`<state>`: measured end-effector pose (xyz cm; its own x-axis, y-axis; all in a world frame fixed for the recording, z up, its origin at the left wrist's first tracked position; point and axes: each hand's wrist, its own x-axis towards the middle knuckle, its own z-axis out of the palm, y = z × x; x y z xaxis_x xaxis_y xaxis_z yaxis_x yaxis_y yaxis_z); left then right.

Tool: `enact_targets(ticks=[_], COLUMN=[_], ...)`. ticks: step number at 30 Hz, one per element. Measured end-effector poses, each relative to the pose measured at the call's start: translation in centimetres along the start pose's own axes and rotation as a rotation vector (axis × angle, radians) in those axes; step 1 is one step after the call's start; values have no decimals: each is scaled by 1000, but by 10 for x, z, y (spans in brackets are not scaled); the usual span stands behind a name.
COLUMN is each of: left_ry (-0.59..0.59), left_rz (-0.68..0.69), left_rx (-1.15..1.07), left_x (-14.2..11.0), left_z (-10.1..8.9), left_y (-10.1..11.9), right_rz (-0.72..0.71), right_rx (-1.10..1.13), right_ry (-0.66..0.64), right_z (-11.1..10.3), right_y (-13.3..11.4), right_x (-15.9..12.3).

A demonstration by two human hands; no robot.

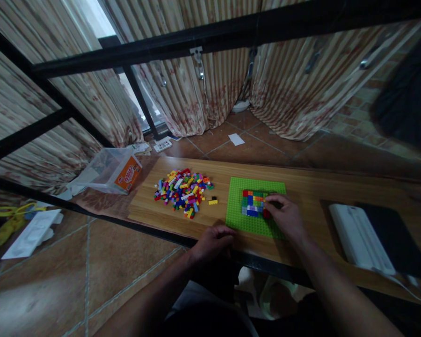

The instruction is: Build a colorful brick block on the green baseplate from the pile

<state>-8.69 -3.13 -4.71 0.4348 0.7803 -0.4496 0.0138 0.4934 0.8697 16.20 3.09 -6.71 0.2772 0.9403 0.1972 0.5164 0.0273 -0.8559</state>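
A green studded baseplate [236, 206] lies on the wooden table, bearing a flat patch of mixed-colour toy bricks [252, 206] near its middle. My right hand [286, 213] reaches over the plate's right side, thumb and fingers pinched on a small toy brick at the patch's right edge; the fingers hide most of that brick. My left hand [214, 241] rests at the table's front edge, left of the plate, its fingers curled in with nothing visible in them. Left of the plate is a heap of loose toy bricks [184, 189], with a yellow brick [213, 202] lying apart from it.
On the table's right end sit a white device [359, 238] with a cable and a dark flat panel [393, 234]. A clear plastic box [105, 171] with an orange label stands beyond the left end. A black metal rail [224, 40] crosses ahead, before striped curtains [210, 93].
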Motion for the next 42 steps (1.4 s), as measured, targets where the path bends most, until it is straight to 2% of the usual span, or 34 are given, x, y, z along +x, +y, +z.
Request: enact_targets(ticks=[33,42], left_ry=[-21,-21], left_rz=[-5,4], left_rx=[18,13], left_x=[1,3], left_z=[-1,-1], left_y=[-3,-6], right_rz=[53,84], right_rx=[33,66], right_ry=[-78,-56], right_z=[-2,3], right_y=[3,8], right_x=[2,3])
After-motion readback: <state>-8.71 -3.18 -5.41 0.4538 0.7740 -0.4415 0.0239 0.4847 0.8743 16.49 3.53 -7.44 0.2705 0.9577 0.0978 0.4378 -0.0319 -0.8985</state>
